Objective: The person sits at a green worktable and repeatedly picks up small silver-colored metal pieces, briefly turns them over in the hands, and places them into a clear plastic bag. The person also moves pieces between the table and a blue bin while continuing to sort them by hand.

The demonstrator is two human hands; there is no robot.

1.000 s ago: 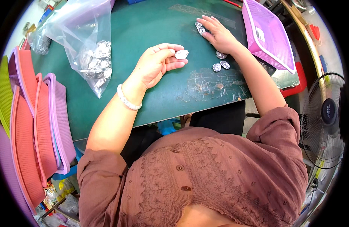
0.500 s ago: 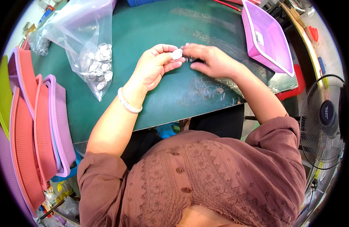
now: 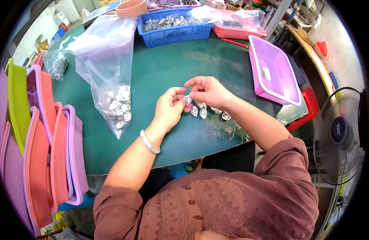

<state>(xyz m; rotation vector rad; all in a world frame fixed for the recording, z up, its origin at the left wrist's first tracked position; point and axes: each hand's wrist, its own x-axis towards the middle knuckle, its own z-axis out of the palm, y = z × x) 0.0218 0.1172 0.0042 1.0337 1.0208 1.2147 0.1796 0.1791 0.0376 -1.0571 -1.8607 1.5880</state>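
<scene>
Pinching one small silver piece [image 3: 187, 99] between us, our left hand [image 3: 169, 109] and right hand [image 3: 207, 91] met; more silver pieces [image 3: 210, 112] lay near, clear bag [image 3: 108, 80] left

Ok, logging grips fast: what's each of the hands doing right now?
Left hand: fingers pinched on a small silver piece.
Right hand: fingertips pinching the same piece.

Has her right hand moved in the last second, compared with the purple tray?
Yes. The right hand has come leftward, away from the purple tray, and now meets the left hand over a small silver piece.
</scene>
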